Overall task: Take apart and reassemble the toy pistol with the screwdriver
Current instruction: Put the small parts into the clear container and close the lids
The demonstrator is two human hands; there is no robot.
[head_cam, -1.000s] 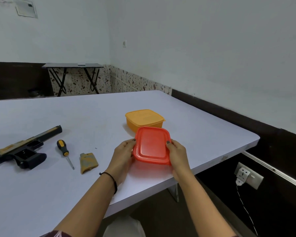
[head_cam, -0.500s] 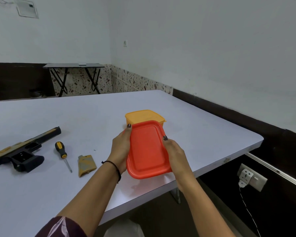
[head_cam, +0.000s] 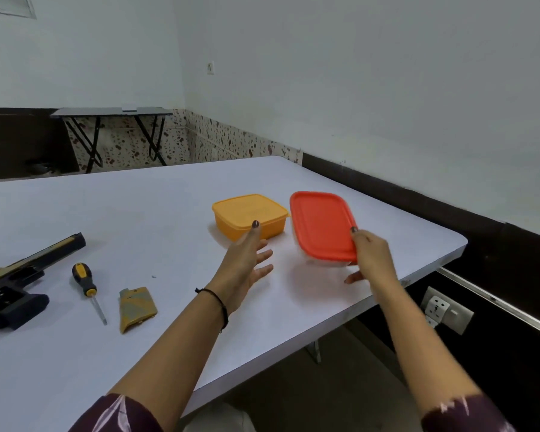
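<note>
a person's right hand (head_cam: 370,254) grips a red-lidded box (head_cam: 321,226) by its near corner, thumb curled over the lid and fingers tucked beneath, holding it tilted over the table (head_cam: 138,213) close to the near right corner. the box's clear body barely shows under the lid, and its contents cannot be made out. the left hand (head_cam: 247,260) hovers beside it with fingers spread and relaxed, holding nothing, one fingertip in front of an orange box (head_cam: 250,215) that sits lidded on the table just left of the red one. a thin black band (head_cam: 222,304) circles the left wrist. the toy pistol (head_cam: 19,282), black with a tan top, lies on its side well apart from both hands, towards the table's left edge, barrel pointing to the far side. the screwdriver (head_cam: 88,288), with a black and yellow handle, lies just right of it, tip towards the near edge. a loose yellow-and-grey panel (head_cam: 137,307) lies flat next to the screwdriver. a folding table (head_cam: 113,112) stands against the far wall, and a wall socket (head_cam: 446,310) sits below the table's right edge.
</note>
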